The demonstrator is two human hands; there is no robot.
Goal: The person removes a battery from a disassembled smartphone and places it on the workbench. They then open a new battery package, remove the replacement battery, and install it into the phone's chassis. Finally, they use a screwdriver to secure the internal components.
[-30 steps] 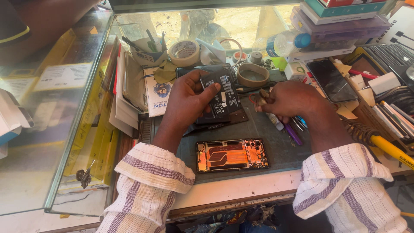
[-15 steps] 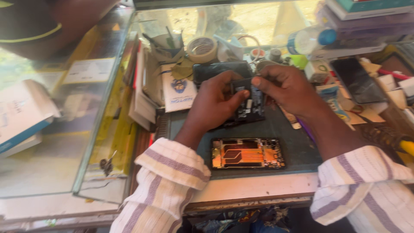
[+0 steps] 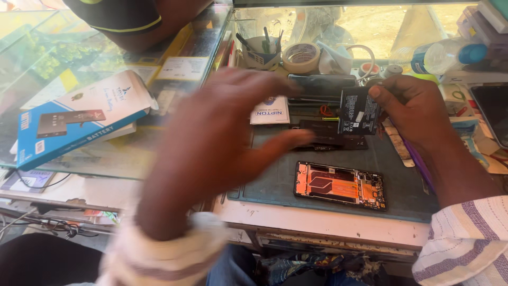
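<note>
My right hand (image 3: 418, 114) holds a flat black phone battery (image 3: 359, 110) upright above the dark work mat (image 3: 402, 185). My left hand (image 3: 222, 132) is blurred with motion, fingers spread and holding nothing, hovering over the mat's left edge. An opened phone (image 3: 340, 185) with an orange-copper interior lies flat on the mat near the front. A dark phone part (image 3: 330, 140) lies on the mat just behind it, under the battery.
A blue and white battery box (image 3: 79, 122) rests on the glass counter at left. A tape roll (image 3: 300, 57), a cup of tools (image 3: 259, 53) and a plastic bottle (image 3: 442, 55) stand at the back. Another person's arm (image 3: 143, 21) leans on the counter top left.
My right hand has lifted the battery off the phone part. My left hand has let go and swung left, away from the mat. The camera has turned left.
</note>
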